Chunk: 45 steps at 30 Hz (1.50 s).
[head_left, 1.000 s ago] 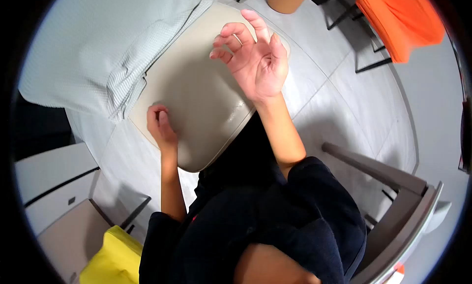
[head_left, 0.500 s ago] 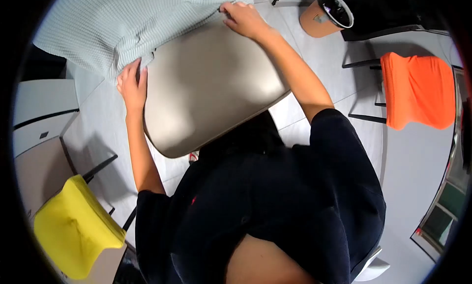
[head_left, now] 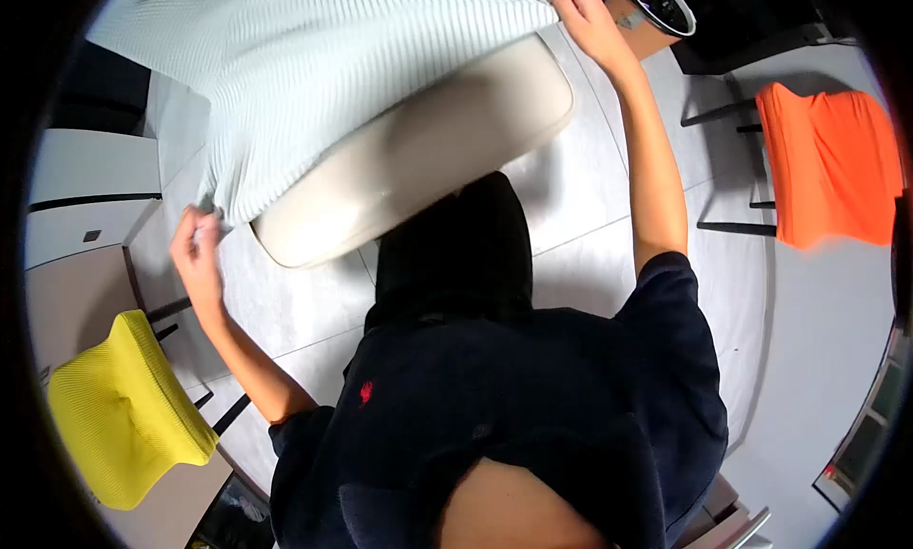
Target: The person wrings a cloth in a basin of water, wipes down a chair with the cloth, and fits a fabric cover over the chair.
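A pale grey-green ribbed chair cover [head_left: 314, 83] is stretched over the far part of a smooth beige chair seat [head_left: 418, 169]. My left hand [head_left: 198, 250] pinches the cover's near left corner, just off the seat's left end. At the top, my right hand [head_left: 588, 21] grips the cover's right corner, beyond the seat's far right edge. Between the two hands the cover's edge runs slantwise across the seat, leaving the near strip of beige surface bare. The rest of the chair lies under the cloth or outside the view.
On the right stands a chair with an orange cover [head_left: 827, 169]; at the lower left is one with a yellow cover [head_left: 128, 411]. A brown waste bin [head_left: 639, 36] with a black liner is close behind my right hand. White drawers [head_left: 95, 183] line the left side.
Both hands have moved apart, drawing the cover's corners outward. The cover now reaches nearer to me over the seat, and less beige surface shows.
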Tool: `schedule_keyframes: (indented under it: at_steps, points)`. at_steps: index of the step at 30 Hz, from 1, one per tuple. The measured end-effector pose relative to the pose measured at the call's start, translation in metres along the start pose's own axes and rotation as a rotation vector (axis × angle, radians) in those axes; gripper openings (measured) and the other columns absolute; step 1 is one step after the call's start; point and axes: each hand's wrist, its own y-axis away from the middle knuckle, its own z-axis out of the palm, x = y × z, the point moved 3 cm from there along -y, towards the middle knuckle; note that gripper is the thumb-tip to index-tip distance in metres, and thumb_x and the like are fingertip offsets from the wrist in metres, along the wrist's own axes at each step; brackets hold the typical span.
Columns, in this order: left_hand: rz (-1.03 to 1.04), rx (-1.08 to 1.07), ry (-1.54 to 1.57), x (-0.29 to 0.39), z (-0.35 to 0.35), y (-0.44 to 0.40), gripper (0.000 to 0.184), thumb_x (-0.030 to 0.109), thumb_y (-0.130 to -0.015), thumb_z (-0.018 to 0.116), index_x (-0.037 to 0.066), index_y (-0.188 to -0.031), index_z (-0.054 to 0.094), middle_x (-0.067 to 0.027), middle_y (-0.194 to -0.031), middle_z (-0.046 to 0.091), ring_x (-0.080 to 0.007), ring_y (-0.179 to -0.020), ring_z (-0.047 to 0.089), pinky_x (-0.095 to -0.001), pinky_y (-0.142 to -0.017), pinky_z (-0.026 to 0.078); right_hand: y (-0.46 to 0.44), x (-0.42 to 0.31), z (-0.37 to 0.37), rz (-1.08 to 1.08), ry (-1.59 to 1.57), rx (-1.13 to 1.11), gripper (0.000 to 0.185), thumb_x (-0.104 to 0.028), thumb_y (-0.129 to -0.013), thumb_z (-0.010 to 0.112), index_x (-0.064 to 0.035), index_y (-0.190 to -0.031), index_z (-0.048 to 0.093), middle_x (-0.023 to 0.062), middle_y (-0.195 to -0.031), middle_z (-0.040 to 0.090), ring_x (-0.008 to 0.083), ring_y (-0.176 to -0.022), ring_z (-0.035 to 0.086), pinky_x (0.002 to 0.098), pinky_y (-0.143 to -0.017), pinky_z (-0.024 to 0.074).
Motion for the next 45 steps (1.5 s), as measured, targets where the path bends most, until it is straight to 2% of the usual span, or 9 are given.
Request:
schedule_keyframes:
  at_steps: [9,13,16,21,25,27,29,32,45]
  points:
    - [-0.079,0.198,-0.086,-0.091,0.038,0.072,0.013,0.010,-0.085,0.049,-0.002,-0.079,0.050,-0.0085,-0.083,0.050,-0.0135,-0.077,0.046,-0.0245,-0.070,0.037,0.018,-0.033,0.046,-0.065,0.349,0.459,0.039,-0.022,-0.080,0.055,-0.0005,-0.110,0.042,0.0133,-0.079,0.048,0.0241,-0.073,0.048,0.0322,-0.067,0.0403]
    - [-0.787,0.717,0.792,-0.099,0.080,0.105,0.018,0.021,-0.082,0.054,0.004,-0.086,0.057,-0.0051,-0.097,0.053,-0.0144,-0.084,0.045,-0.0267,-0.071,0.038,0.101,-0.109,0.101,0.743,-1.129,-0.006,0.034,-0.018,-0.083,0.051,-0.0027,-0.111,0.039,0.0194,-0.094,0.058,0.0264,-0.086,0.059,0.0338,-0.074,0.0480]
    - [-1.058,0.379,1.072,-0.047,0.077,0.093,0.021,0.027,-0.081,0.057,0.006,-0.085,0.055,-0.0019,-0.092,0.053,-0.0100,-0.079,0.045,-0.0256,-0.064,0.036,0.118,-0.141,0.144,0.886,-1.444,-0.118,0.030,-0.021,-0.085,0.048,-0.0005,-0.106,0.044,0.0231,-0.101,0.056,0.0287,-0.097,0.055,0.0369,-0.084,0.0447]
    - [-0.546,0.567,0.269,-0.050,0.028,0.097,0.017,0.024,-0.083,0.054,0.007,-0.081,0.051,0.0015,-0.077,0.052,-0.0066,-0.071,0.046,-0.0240,-0.062,0.036,0.105,-0.155,0.162,1.031,-1.771,-0.008,0.028,-0.021,-0.083,0.047,0.0016,-0.101,0.049,0.0234,-0.114,0.049,0.0299,-0.101,0.052,0.0397,-0.089,0.0401]
    - [-0.456,0.384,1.717,0.024,0.013,0.081,0.026,0.021,-0.084,0.052,0.001,-0.100,0.053,-0.0109,-0.096,0.059,-0.0201,-0.092,0.054,-0.0310,-0.088,0.036,0.115,-0.171,0.187,1.196,-1.961,-0.255,0.042,-0.031,-0.081,0.049,0.0006,-0.108,0.046,0.0177,-0.112,0.050,0.0288,-0.098,0.050,0.0392,-0.089,0.0387]
    - [-0.205,0.467,0.651,-0.005,0.017,0.107,0.038,0.024,-0.083,0.053,0.000,-0.112,0.047,-0.0146,-0.109,0.053,-0.0235,-0.103,0.050,-0.0348,-0.093,0.033,0.102,-0.175,0.190,1.070,-2.040,-0.173,0.050,-0.035,-0.079,0.051,0.0004,-0.113,0.043,0.0129,-0.110,0.052,0.0273,-0.099,0.050,0.0403,-0.090,0.0379]
    - [-0.176,0.406,0.682,-0.009,0.028,0.108,0.046,0.026,-0.082,0.053,0.000,-0.119,0.043,-0.0160,-0.119,0.048,-0.0249,-0.111,0.045,-0.0373,-0.096,0.032,0.083,-0.176,0.191,1.001,-2.124,-0.030,0.051,-0.034,-0.079,0.052,0.0008,-0.115,0.042,0.0113,-0.111,0.052,0.0264,-0.100,0.050,0.0404,-0.090,0.0374]
    - [-0.469,-0.001,2.334,0.028,0.051,0.112,0.052,0.029,-0.082,0.051,0.001,-0.124,0.038,-0.0149,-0.128,0.041,-0.0242,-0.118,0.039,-0.0390,-0.097,0.031,0.058,-0.164,0.145,0.311,-1.791,0.106,0.050,-0.036,-0.080,0.050,0.0002,-0.114,0.044,0.0107,-0.110,0.054,0.0257,-0.098,0.051,0.0379,-0.088,0.0388]
    - [-0.701,0.238,1.807,-0.001,0.066,0.131,0.049,0.033,-0.086,0.044,0.002,-0.124,0.039,-0.0132,-0.126,0.043,-0.0282,-0.117,0.039,-0.0481,-0.097,0.029,0.152,-0.069,0.050,0.631,-1.852,0.788,0.053,-0.032,-0.085,0.042,0.0070,-0.120,0.033,0.0212,-0.126,0.039,0.0333,-0.117,0.038,0.0469,-0.098,0.0282]
